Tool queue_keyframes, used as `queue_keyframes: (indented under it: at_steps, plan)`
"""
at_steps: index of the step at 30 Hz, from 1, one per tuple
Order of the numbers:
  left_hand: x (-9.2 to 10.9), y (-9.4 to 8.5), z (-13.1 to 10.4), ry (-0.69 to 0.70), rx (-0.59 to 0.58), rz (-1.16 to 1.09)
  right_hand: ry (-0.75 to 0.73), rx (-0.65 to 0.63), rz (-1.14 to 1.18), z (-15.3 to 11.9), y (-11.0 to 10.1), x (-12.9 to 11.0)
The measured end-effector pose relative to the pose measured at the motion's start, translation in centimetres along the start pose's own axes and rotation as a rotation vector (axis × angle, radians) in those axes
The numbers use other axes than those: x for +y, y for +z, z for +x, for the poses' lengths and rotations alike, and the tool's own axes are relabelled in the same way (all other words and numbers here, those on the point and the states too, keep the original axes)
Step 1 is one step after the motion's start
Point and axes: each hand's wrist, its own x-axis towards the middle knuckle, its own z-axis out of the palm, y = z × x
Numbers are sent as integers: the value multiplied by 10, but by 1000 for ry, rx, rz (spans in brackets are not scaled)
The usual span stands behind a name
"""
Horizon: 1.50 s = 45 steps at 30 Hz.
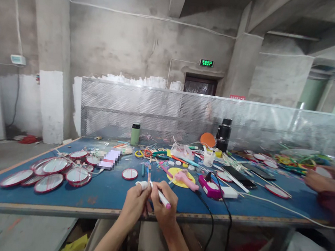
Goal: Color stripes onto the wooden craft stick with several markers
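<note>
My right hand [165, 204] is closed on a white marker pen [162, 197] with a pink end, which points down to the right. Beside it, my left hand [135, 201] pinches a thin brownish strip [150, 171] that stands up between both hands. A short white piece [141, 184] shows at the left fingertips; whether it is a pen cap I cannot tell. Both hands meet just over the table's front edge. A small round red-rimmed disc [130, 174] lies ahead to the left. To the right, a pink glue gun [186, 179] rests on a yellow disc [173, 179].
Several red-rimmed discs [48, 183] are piled at left, near a phone [109, 159]. A purple device [209, 187], cables and a white block [229, 192] lie at right. A green bottle [135, 133] and black flask [224, 135] stand behind. A co-worker's hand [318, 181] is far right.
</note>
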Motion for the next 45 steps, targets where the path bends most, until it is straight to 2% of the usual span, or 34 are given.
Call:
queue_keyframes:
  at_steps: [5, 11, 26, 32, 38, 45]
  plan:
    - [1, 0, 0, 3, -19, -3, 15, 33, -1, 0, 1, 2]
    - [1, 1, 0, 1, -2, -4, 9, 7, 10, 1, 1, 2]
    - [-1, 0, 1, -4, -6, 5, 32, 38, 15, 0, 2, 2]
    - [0, 0, 0, 11, -12, 2, 22, -4, 18, 1, 1, 1]
    - [-1, -1, 0, -4, -10, 5, 32, 32, 8, 1, 2, 2]
    - [-2, 1, 1, 8, 14, 6, 12, -18, 28, 1, 0, 1]
